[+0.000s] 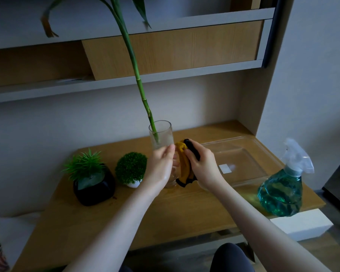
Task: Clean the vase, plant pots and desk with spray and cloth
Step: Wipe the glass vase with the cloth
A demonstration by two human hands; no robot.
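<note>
Both forearms reach in from the near edge, and I note the left hand (161, 165) wrapped around the glass vase (162, 137), fingers clamped on its middle, thumb on the near side. Right hand (201, 163) is clamped on a mustard-yellow cloth (185, 165) with black edging, pressing it against the vase's right side. Vase stands at the middle of the wooden tabletop (165, 216); its base is touching or just above the surface, I cannot tell which. One green bamboo stalk (140, 91) rises from the vase, leaning left towards the upper shelves.

Left of the vase: a small ball-shaped green plant in a white pot (131, 169), then a spiky green plant in a black pot (92, 179) at the near left. Both stand upright and apart from the vase.

Right of the hands a clear plastic tray (241, 160) lies flat, bearing a white label. Spray bottle (283, 191), holding blue-green liquid, stands at the right tabletop edge, just beside the tray's near corner.
</note>
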